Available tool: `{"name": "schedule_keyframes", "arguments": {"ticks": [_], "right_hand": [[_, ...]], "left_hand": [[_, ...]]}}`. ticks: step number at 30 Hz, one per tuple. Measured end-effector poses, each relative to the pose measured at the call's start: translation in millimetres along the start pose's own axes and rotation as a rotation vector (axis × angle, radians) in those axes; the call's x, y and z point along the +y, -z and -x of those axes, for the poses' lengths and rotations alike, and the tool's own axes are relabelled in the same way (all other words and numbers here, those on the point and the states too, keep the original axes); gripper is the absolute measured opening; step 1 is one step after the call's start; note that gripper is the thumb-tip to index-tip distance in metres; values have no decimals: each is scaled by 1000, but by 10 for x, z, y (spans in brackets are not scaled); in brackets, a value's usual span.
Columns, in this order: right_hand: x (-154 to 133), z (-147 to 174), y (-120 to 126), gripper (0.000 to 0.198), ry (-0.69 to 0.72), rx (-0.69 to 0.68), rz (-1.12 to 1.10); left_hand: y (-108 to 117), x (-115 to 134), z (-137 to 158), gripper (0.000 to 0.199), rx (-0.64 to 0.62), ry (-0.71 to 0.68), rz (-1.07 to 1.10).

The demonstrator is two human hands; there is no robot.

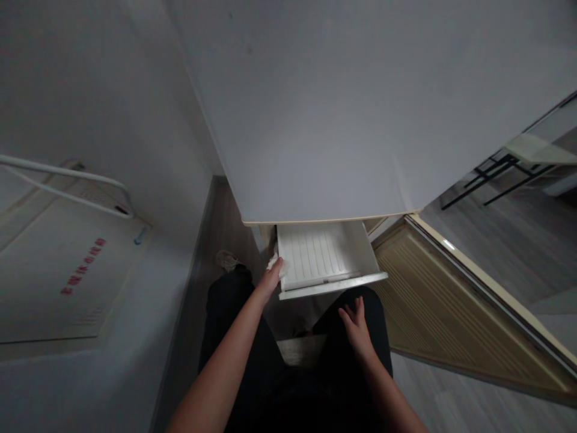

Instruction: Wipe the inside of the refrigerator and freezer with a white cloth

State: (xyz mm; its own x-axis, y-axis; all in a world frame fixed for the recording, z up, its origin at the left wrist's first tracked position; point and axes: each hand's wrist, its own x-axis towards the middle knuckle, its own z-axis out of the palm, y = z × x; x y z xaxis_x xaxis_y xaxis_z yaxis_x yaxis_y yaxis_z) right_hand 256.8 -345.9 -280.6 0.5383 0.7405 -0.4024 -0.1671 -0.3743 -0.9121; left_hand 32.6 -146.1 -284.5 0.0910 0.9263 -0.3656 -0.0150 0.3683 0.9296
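A white drawer with a ribbed bottom is pulled out in front of me, with nothing visible lying in it. It sticks out from under the upper door of a white fridge. My left hand is closed on a crumpled white cloth or tissue at the drawer's left side wall. Beside my right knee, below the drawer's front edge, my right hand has its fingers apart and holds nothing.
The lower fridge door, with a yellowish ribbed lining, stands swung out on the right. On the left is a wall with a white panel bearing red characters and a white bent rail. A table with dark legs stands farther off.
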Motion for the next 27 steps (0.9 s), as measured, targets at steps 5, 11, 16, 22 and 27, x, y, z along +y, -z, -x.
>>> {"name": "schedule_keyframes", "arguments": {"ticks": [5,11,16,22,27], "right_hand": [[-221,11,-85,116,-228,-166,-386],[-603,58,-512,104,-231,-133,-665],[-940,-46,-732,109,-203,-162,-741],[-1168,-539,-1074,111,-79,-279,-642],[-1391,-973,-1297,69,119,-358,-429]], "left_hand": [[18,47,275,64,34,-28,-39],[219,-180,1121,61,176,-184,-49],[344,-378,1414,65,256,-177,3],[170,-459,1175,80,125,36,128],[115,-450,1129,70,13,33,131]]}}
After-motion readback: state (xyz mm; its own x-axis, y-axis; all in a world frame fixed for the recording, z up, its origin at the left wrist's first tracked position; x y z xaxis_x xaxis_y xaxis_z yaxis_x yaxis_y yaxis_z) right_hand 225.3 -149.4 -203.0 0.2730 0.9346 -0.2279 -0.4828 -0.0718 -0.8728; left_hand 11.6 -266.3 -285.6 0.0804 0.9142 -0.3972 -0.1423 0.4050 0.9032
